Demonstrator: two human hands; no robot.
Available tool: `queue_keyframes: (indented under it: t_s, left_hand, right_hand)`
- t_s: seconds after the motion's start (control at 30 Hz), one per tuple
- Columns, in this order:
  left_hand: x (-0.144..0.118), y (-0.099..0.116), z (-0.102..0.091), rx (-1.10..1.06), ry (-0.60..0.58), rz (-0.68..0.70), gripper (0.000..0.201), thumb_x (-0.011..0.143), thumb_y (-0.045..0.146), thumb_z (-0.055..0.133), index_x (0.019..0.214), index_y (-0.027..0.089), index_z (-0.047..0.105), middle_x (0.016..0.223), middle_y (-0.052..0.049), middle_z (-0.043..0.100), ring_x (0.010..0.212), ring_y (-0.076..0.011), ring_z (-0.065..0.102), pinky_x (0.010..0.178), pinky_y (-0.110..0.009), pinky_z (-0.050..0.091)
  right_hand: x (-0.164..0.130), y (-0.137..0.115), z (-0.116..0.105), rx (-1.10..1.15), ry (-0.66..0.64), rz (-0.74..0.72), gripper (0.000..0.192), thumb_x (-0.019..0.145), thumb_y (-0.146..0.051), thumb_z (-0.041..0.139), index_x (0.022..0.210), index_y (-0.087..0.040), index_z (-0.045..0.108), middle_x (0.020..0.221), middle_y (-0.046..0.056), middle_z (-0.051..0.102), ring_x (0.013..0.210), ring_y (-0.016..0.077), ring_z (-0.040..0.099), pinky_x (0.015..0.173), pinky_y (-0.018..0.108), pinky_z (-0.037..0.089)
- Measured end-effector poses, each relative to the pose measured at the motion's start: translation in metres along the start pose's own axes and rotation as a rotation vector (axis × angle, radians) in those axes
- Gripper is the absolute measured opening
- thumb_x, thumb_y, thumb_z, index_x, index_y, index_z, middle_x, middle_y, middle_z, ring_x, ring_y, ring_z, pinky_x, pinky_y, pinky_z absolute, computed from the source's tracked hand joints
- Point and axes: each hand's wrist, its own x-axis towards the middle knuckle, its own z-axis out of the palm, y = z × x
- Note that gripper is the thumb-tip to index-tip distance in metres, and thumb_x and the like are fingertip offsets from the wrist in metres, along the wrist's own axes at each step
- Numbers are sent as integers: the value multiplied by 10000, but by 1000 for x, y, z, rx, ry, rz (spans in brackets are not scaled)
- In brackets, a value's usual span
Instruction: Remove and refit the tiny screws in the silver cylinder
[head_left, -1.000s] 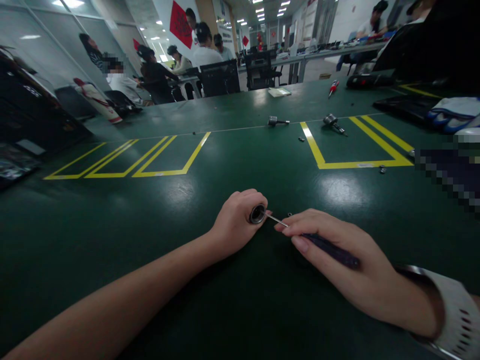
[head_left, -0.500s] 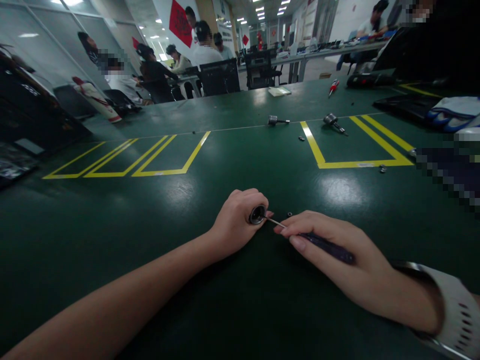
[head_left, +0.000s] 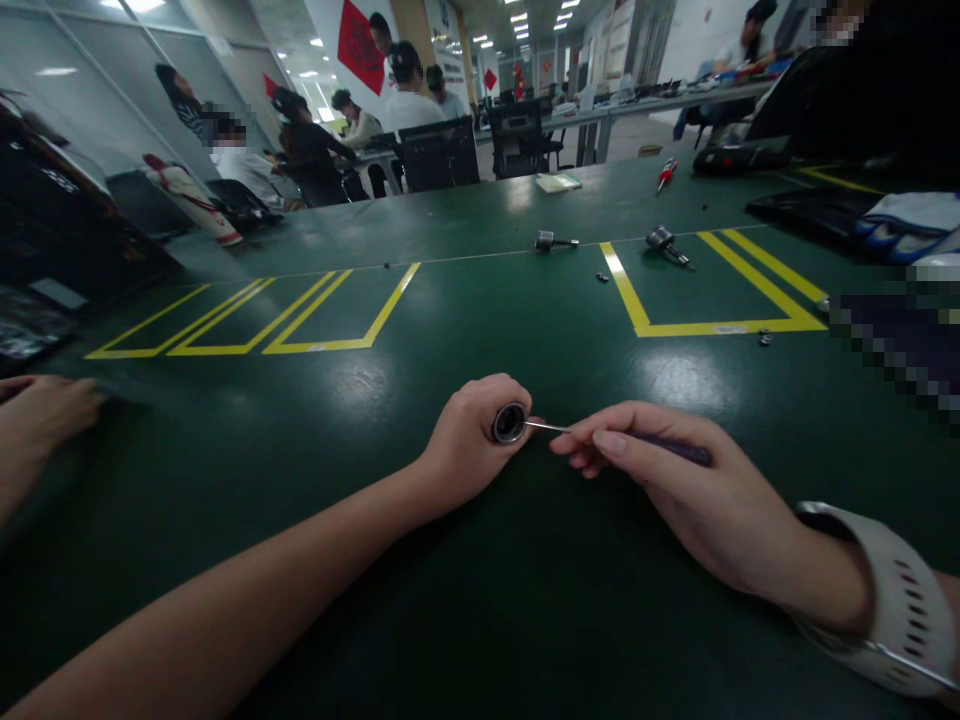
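My left hand [head_left: 471, 438] is closed around a round hollow metal part [head_left: 510, 423], whose open end faces up toward me. The rest of that part is hidden in the fist. My right hand [head_left: 660, 460] grips a screwdriver [head_left: 671, 449] by its dark purple handle. Its thin shaft [head_left: 546, 427] points left, and the tip meets the rim of the metal part; whether it is inside the opening I cannot tell. Both hands are low over the green table [head_left: 450, 620].
Two metal parts with stems [head_left: 546, 240] [head_left: 664, 243] lie farther back by the yellow tape marks [head_left: 626, 290]. Small metal pieces [head_left: 602, 277] [head_left: 765, 338] are nearby. A red screwdriver [head_left: 666, 175] rests behind. Another person's hand [head_left: 49, 415] is at the left edge.
My right hand has rolled and risen slightly, so the screwdriver lies flatter. The metal part has shifted a little left with my left hand. Another person's hand has come in at left.
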Motion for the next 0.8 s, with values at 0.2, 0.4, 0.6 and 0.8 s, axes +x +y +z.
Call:
queue_keyframes:
  t_s: [0.2, 0.4, 0.6, 0.8]
  left_hand:
    - [-2, 0, 1, 70, -42, 24, 144, 770, 130, 577, 670, 173, 482, 683, 23, 536, 655, -120, 507, 604, -258, 360]
    - [-1, 1, -1, -28, -6, 14, 141, 762, 150, 577, 665, 175, 477, 674, 22, 543, 620, -108, 498, 578, -242, 369]
    - [0, 2, 0, 4, -23, -2, 125, 763, 136, 566, 672, 175, 489, 678, 19, 539, 631, -116, 502, 592, -250, 369]
    - [-1, 2, 0, 99, -59, 11, 154, 772, 113, 569, 659, 168, 480, 661, 28, 513, 637, -117, 489, 608, -259, 343]
  right_hand:
    - [-3, -1, 1, -116, -21, 21, 161, 834, -300, 593, 913, -216, 705, 942, 47, 699, 869, 180, 624, 788, 337, 480]
    - [5, -3, -1, 246, -27, 155, 126, 809, -262, 620, 862, -180, 700, 924, 60, 710, 847, 156, 630, 750, 289, 492]
    - [1, 0, -1, 110, 1, 60, 125, 822, -273, 616, 874, -195, 699, 932, 49, 708, 852, 158, 627, 768, 300, 485]
    - [2, -1, -1, 51, -43, 85, 139, 824, -285, 615, 872, -186, 699, 939, 48, 703, 856, 151, 621, 766, 287, 479]
